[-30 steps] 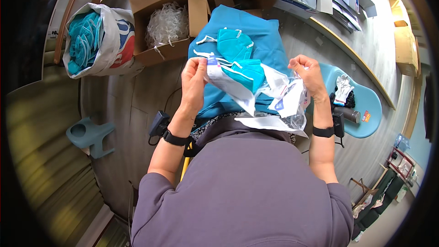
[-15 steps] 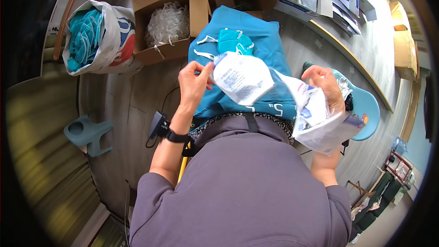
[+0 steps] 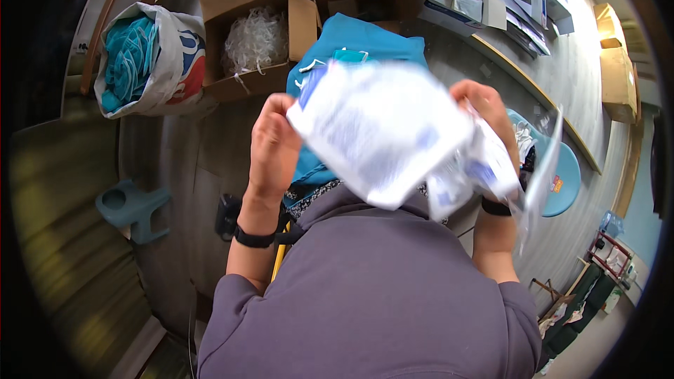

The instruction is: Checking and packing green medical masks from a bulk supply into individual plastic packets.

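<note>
A white plastic bag (image 3: 379, 130) with blue print, blurred by motion, is spread between my hands above my lap. Its left edge is pinched by my left hand (image 3: 274, 147). My right hand (image 3: 491, 116) is closed at its right side and also grips several more white bags (image 3: 484, 168), which hang from the fingers. Behind the bag, the top of a teal face mask (image 3: 349, 55) with white ear loops peeks out. It lies on a blue cloth-like sheet (image 3: 375, 31) over my lap, mostly covered by the bag.
At far left stands a white sack (image 3: 168, 91) of teal masks. Beside it is a cardboard box (image 3: 263, 83) holding tangled white loops (image 3: 256, 38). A light blue stool (image 3: 562, 175) with small things on it is at right; another blue stool (image 3: 133, 207) stands left. Open cartons (image 3: 449, 14) sit far right.
The bag has been drawn wider and nearer to me, now hiding most of the mask. My left hand has moved left and down; my right hand has moved slightly left and the hanging bags have swung.
</note>
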`<action>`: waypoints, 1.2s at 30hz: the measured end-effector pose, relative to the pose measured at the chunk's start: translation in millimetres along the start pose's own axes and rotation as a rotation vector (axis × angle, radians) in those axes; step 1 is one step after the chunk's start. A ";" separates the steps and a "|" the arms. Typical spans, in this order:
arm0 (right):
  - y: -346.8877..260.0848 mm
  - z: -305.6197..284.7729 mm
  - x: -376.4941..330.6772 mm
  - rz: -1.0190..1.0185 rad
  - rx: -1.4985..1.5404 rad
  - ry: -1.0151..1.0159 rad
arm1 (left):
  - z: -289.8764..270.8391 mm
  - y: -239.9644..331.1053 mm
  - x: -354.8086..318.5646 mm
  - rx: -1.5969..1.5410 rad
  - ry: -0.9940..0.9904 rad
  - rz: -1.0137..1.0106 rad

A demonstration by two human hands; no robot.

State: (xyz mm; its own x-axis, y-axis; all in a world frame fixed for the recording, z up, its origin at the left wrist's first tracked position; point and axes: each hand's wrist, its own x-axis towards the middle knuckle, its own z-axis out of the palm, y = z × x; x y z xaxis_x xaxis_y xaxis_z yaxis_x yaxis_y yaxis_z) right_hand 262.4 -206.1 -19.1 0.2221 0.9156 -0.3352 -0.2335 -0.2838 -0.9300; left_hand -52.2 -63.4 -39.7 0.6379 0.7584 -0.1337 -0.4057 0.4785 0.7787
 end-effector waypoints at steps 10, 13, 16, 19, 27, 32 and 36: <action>-9.2 35.8 45.4 0.174 0.162 0.113 | -13.2 -10.0 67.8 0.862 0.078 0.318; -13.2 40.4 55.2 0.164 0.238 -0.015 | -14.9 -19.5 89.4 0.913 -0.050 0.310; -13.2 45.2 66.7 0.128 0.140 0.011 | -10.4 -34.7 111.8 0.859 -0.100 0.323; -13.6 43.5 59.8 0.127 0.059 0.034 | 0.5 -34.7 120.1 0.695 -0.142 0.361; 16.0 7.9 56.3 -0.150 0.355 -0.088 | -17.6 1.3 121.9 0.489 0.305 0.487; 26.7 2.1 72.4 -0.228 0.704 0.235 | -44.9 16.3 109.3 0.658 0.616 0.636; 79.0 -34.2 106.3 -0.341 0.216 0.399 | 6.5 -3.0 84.1 0.987 0.287 0.698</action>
State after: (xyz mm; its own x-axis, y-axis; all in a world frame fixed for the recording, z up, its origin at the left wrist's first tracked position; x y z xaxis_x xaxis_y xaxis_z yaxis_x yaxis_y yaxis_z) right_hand 300.0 -140.9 -133.4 0.6497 0.7547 -0.0912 -0.2650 0.1124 -0.9577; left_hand 6.9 -4.0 -49.3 0.2667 0.8459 0.4619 0.1446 -0.5090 0.8486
